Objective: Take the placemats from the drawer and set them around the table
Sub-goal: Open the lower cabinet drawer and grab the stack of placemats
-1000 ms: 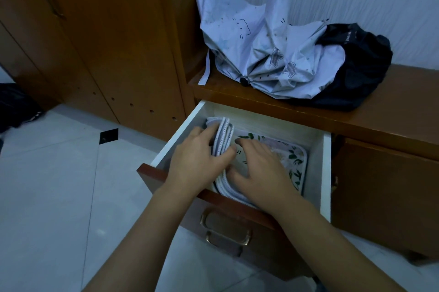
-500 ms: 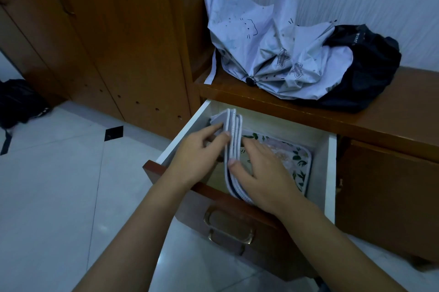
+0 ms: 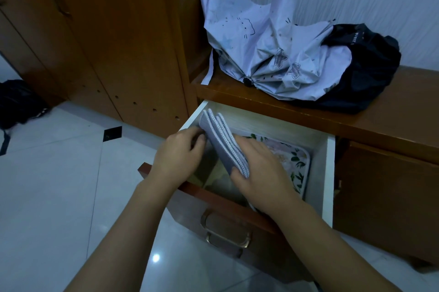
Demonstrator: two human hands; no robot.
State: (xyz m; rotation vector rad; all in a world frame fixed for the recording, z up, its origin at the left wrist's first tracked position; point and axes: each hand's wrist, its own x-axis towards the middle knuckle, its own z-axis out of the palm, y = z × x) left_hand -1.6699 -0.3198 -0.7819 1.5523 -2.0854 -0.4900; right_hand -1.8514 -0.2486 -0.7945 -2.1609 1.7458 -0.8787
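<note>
You have the placemats [image 3: 223, 142] tipped on edge inside the open drawer [image 3: 330, 173], your left hand [image 3: 177, 156] and right hand [image 3: 261, 173] clamping either side, likely to lift them together

matt grey cloth placemats [image 3: 222, 143] with stitched edges; glossy wooden drawer [image 3: 221, 201] front, shiny metal handle [image 3: 225, 232].

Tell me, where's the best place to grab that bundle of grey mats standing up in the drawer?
Probably from above, along the top edge of the grey placemats. They stand tilted on edge in the open drawer, several stitched edges fanned upward, so a pinch across all the layers seems surest. The left hand and right hand already flank them.
</note>
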